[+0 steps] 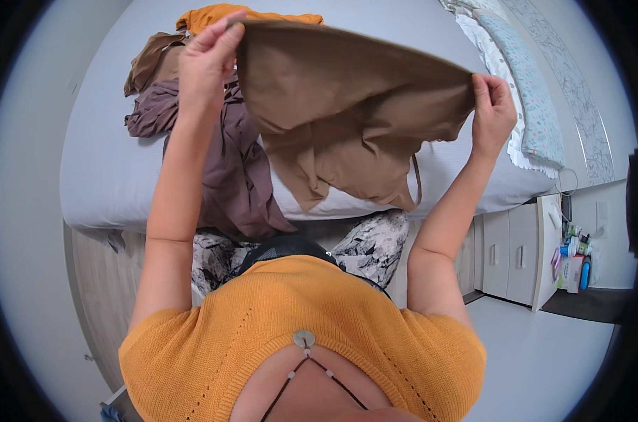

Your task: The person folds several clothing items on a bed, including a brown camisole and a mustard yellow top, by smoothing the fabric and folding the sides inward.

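- Head view: 1 brown garment (354, 91), held up over the bed (104, 169).
- Left hand (210, 60): fingers pinched on its upper left corner.
- Right hand (493, 116): fingers pinched on its right corner.
- Purple garment (234, 176): on the bed.

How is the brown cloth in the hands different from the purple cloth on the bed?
The brown cloth is brown, while the purple cloth is a dusky purple. The left hand and right hand hold the brown cloth up by its top edge; the purple cloth lies on the bed. The brown cloth is spread wide, but the purple cloth is crumpled. Both look plain, without a pattern.
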`<state>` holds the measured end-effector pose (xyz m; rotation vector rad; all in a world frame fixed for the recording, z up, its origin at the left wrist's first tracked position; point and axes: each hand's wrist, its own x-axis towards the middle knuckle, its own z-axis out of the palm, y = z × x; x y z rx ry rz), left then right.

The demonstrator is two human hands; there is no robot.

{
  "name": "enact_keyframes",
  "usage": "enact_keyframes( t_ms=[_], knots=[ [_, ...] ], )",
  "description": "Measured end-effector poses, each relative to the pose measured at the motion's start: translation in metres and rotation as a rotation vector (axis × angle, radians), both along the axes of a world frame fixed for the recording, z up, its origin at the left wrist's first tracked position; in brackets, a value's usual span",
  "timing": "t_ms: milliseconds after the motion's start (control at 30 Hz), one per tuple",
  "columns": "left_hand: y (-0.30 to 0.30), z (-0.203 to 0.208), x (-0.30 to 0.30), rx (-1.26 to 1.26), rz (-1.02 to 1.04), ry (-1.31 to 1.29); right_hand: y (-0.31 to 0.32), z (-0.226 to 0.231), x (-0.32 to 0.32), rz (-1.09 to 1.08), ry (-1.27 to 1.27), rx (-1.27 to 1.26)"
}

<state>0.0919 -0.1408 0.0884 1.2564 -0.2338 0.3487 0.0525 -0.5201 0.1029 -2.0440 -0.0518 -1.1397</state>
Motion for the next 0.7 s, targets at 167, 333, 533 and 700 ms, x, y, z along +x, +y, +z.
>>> enact_keyframes(
  t_ms=[167, 333, 533, 700],
  knots=[
    [0.015, 0.015, 0.048, -0.033, -0.023, 0.011, 0.007, 0.03, 0.025, -0.193, 0.016, -0.317],
    [-0.004, 0.053, 0.09, -0.14, -0.086, -0.041, -0.004, 0.047, 0.079, -0.141, 0.013, -0.262],
    [-0.031, 0.077, 0.02, 0.114, 0.125, -0.448, 0.0, 0.049, 0.082, 0.322, -0.317, 0.333],
    [-0.061, -0.017, -0.052, 0.656, -0.138, -0.578, -0.038, -0.032, 0.059, 0.273, -0.02, 0.614]
  ],
)
